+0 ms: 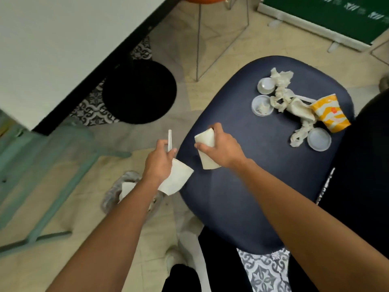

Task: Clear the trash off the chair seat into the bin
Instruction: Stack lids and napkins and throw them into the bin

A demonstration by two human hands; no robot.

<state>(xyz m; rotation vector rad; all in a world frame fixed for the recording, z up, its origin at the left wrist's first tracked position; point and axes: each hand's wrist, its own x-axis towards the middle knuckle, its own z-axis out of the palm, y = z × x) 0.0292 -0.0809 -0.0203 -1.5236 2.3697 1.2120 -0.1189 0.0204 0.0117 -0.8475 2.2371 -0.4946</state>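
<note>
The dark blue chair seat [242, 197] fills the middle right. My left hand [157, 163] hangs off its left edge and grips a white paper cup [175, 179] together with a thin white stick [169, 140]. My right hand [221, 148] holds a second white paper cup [205, 142] over the seat's left part. Far right on the seat lie crumpled tissues [294, 106], a yellow and white cup [329, 113] on its side and three round plastic lids [319, 139]. The bin [111, 192], lined with a clear bag, stands on the floor under my left forearm and is partly hidden.
A white table [63, 49] with a black edge spans the upper left, its round black base [139, 91] on the floor. A teal metal frame [42, 175] stands at the left. Wire chair legs [199, 49] and a green sign [336, 17] lie beyond the seat.
</note>
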